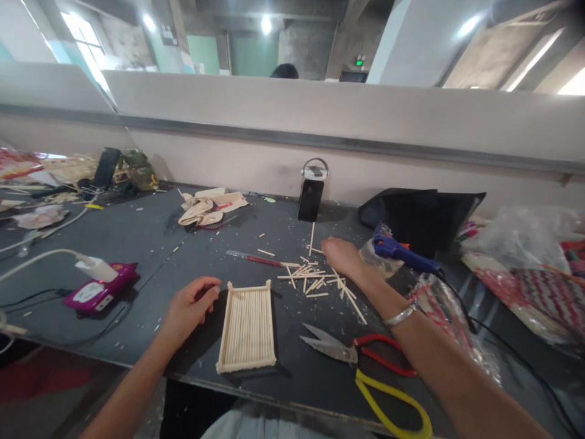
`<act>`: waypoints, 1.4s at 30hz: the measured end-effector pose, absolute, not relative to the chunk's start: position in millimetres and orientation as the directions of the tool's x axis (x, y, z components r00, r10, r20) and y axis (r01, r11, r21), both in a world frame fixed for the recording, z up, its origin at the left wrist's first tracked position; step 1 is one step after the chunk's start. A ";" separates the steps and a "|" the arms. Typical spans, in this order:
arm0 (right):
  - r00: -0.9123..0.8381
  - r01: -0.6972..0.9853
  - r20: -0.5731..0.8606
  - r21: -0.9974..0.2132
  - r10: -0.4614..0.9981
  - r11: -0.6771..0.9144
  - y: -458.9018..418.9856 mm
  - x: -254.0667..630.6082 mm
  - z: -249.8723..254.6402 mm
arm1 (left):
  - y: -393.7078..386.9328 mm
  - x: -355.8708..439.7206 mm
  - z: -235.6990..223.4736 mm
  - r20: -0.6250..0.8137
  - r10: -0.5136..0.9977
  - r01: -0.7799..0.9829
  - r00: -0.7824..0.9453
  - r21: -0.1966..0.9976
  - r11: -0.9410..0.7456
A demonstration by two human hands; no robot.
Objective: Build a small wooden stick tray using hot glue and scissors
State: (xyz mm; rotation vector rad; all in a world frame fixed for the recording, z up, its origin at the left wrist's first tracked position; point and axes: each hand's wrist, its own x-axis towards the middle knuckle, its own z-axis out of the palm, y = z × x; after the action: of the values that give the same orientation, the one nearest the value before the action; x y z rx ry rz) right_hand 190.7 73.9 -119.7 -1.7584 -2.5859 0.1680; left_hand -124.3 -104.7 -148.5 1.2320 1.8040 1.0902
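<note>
A small tray-like frame of pale wooden sticks point(248, 329), with a slatted floor and low raised edges, lies near the table's front edge. My left hand point(194, 308) rests just left of it, fingers loosely curled and apart, holding nothing. My right hand point(342, 255) is closed at the far side of a loose pile of cut wooden sticks point(313, 280). A short wooden stick point(315, 249) pokes out from its fingertips, close to another long stick point(312, 236). Scissors point(331, 349) with one red and one yellow handle lie open below the pile.
A blue glue gun point(404, 253) and its cable lie beside my right forearm. A red craft knife point(260, 258) is left of the pile. Behind stand a phone-like black slab point(311, 200), crumpled paper point(205, 207) and a black bag point(402, 213). A purple power adapter point(100, 289) sits left.
</note>
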 end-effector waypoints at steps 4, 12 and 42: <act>-0.435 0.848 -0.040 -0.356 0.900 0.394 53.0 177.3 -101.1 | -106.2 -124.7 -147.0 -0.024 0.936 0.325 -0.351 0.934 0.147; -0.647 0.528 0.110 -0.648 0.754 0.548 11.0 114.3 -98.4 | -92.1 -121.2 -138.3 0.060 0.969 0.378 -0.241 0.925 0.037; -0.850 0.427 0.261 -0.166 0.457 0.889 -4.4 80.7 -107.8 | -82.6 -123.4 -157.1 0.224 0.974 0.581 0.012 0.791 -0.190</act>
State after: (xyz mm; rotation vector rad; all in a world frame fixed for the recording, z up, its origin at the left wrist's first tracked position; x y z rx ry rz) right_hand 80.7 -4.4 -107.8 -0.6615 -2.7626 0.1472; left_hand -123.4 -82.6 -157.1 1.8095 1.5897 1.0610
